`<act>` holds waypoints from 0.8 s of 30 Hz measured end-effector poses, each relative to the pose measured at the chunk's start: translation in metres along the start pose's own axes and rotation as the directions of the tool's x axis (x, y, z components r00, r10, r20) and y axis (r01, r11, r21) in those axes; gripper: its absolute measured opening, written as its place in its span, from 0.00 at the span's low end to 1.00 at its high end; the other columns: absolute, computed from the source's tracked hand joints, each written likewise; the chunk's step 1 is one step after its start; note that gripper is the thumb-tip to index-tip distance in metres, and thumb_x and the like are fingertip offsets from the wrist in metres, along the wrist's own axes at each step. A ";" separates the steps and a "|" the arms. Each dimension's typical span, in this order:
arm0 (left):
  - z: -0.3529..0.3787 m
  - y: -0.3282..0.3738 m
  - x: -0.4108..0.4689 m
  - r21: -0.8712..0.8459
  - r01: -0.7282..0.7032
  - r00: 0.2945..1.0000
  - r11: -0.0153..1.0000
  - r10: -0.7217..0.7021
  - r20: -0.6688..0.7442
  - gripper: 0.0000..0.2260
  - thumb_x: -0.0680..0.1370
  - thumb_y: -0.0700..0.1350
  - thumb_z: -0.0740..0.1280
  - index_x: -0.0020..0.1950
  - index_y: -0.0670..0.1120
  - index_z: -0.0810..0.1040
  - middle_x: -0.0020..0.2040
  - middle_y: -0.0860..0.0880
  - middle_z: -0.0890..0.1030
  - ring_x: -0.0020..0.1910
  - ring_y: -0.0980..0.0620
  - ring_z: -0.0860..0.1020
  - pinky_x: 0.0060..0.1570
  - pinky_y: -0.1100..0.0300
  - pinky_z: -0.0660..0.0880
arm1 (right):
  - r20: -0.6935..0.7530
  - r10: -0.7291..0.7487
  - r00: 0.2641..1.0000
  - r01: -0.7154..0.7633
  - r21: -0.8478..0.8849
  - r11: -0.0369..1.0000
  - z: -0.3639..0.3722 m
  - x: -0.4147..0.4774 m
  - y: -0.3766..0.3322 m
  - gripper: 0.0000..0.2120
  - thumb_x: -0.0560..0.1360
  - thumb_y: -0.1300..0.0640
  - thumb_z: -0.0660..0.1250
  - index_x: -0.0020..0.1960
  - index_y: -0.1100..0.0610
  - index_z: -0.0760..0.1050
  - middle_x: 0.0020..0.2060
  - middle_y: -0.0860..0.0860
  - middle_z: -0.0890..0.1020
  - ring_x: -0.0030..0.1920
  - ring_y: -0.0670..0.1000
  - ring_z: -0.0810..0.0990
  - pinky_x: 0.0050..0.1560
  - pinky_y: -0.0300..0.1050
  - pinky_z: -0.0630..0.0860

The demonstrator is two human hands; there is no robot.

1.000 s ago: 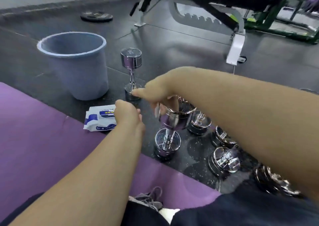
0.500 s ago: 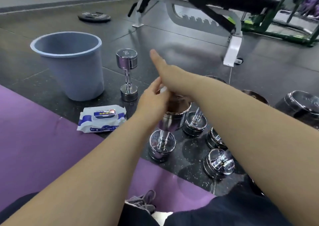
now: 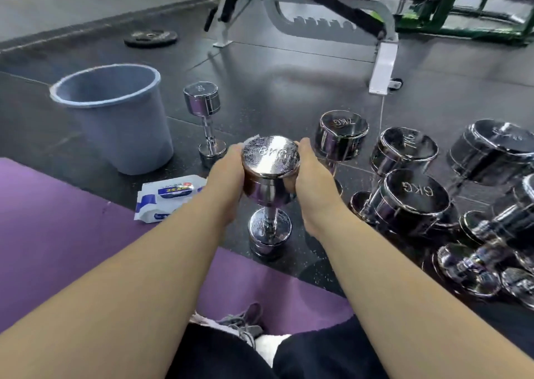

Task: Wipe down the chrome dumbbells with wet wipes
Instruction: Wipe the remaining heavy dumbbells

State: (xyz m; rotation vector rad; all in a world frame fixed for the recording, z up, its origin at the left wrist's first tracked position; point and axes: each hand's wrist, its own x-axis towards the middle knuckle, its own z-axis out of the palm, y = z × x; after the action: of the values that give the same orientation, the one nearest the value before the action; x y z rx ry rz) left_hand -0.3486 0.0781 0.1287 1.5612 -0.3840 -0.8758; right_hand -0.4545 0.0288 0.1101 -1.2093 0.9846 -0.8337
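A chrome dumbbell [image 3: 270,159] stands upright on the black floor just beyond the purple mat. Its top face looks streaked and wet. My left hand [image 3: 225,173] wraps the left side of its top head, and a sliver of white wet wipe [image 3: 253,139] shows at the fingertips. On the right side of the same head, my right hand [image 3: 312,173] curls its fingers round the rim. To the left lies a blue-and-white pack of wet wipes [image 3: 170,196]. Several more chrome dumbbells [image 3: 413,193] are clustered at the right.
A grey-blue bucket [image 3: 115,112] stands at the left, with a small upright dumbbell [image 3: 202,101] beside it. A purple mat [image 3: 57,234] lies under my legs. Farther back are a weight bench [image 3: 381,69] and a black weight plate [image 3: 150,38].
My right arm, which crossed over the dumbbell, has swung back to the right. Both hands now cup the top head from either side.
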 end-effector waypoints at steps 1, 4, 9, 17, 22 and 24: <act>0.000 -0.005 -0.001 -0.069 0.067 0.998 0.995 -0.066 0.018 0.10 0.76 0.49 0.67 0.37 0.47 0.81 0.31 0.49 0.78 0.30 0.50 0.72 0.28 0.63 0.66 | -0.005 0.001 1.000 -0.001 -0.001 1.000 -0.002 0.002 0.000 0.31 0.74 0.33 0.52 0.67 0.49 0.75 0.62 0.46 0.80 0.63 0.48 0.77 0.66 0.50 0.71; -0.006 -0.023 -0.017 -0.005 -0.025 0.999 1.000 0.025 -0.021 0.16 0.75 0.42 0.67 0.27 0.47 0.76 0.26 0.50 0.75 0.26 0.54 0.68 0.25 0.67 0.64 | -0.020 0.023 1.000 -0.023 0.016 1.000 0.000 -0.003 -0.001 0.30 0.76 0.33 0.54 0.68 0.51 0.74 0.63 0.46 0.79 0.62 0.46 0.77 0.58 0.44 0.74; 0.000 0.000 -0.019 -0.016 -0.249 0.966 0.968 0.248 -0.072 0.15 0.75 0.51 0.67 0.31 0.45 0.77 0.27 0.46 0.70 0.29 0.47 0.67 0.31 0.57 0.62 | -0.074 -0.010 0.997 0.012 0.026 1.000 0.007 -0.003 0.008 0.40 0.65 0.25 0.51 0.69 0.45 0.72 0.64 0.44 0.78 0.66 0.51 0.74 0.70 0.57 0.67; 0.018 -0.042 -0.067 0.346 -0.346 0.853 0.872 0.446 -0.272 0.13 0.82 0.46 0.59 0.40 0.47 0.78 0.31 0.49 0.72 0.36 0.48 0.68 0.38 0.56 0.63 | -0.060 0.015 0.998 -0.007 0.131 0.991 0.005 -0.004 0.019 0.46 0.65 0.21 0.53 0.72 0.49 0.70 0.67 0.46 0.77 0.69 0.49 0.73 0.73 0.55 0.64; 0.007 -0.038 -0.047 0.070 -0.298 0.874 0.952 0.302 -0.380 0.11 0.78 0.45 0.69 0.35 0.51 0.78 0.28 0.58 0.77 0.32 0.55 0.74 0.37 0.62 0.70 | 0.041 0.049 0.998 -0.057 0.223 0.973 0.005 -0.026 0.009 0.31 0.71 0.32 0.65 0.65 0.52 0.73 0.57 0.49 0.82 0.56 0.53 0.80 0.62 0.53 0.75; 0.006 -0.043 -0.046 0.095 -0.267 0.874 0.959 0.282 -0.395 0.09 0.75 0.48 0.72 0.35 0.53 0.76 0.33 0.56 0.80 0.37 0.51 0.78 0.43 0.57 0.75 | 0.069 0.026 0.997 -0.045 0.282 0.958 -0.002 -0.037 0.001 0.15 0.80 0.47 0.61 0.58 0.58 0.74 0.41 0.52 0.82 0.39 0.51 0.81 0.42 0.42 0.78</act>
State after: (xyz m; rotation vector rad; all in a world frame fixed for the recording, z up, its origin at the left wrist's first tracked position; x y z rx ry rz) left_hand -0.3929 0.1139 0.1026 1.6270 -0.3112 -0.3105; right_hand -0.4700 0.0619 0.1144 -0.9632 0.8007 -0.8694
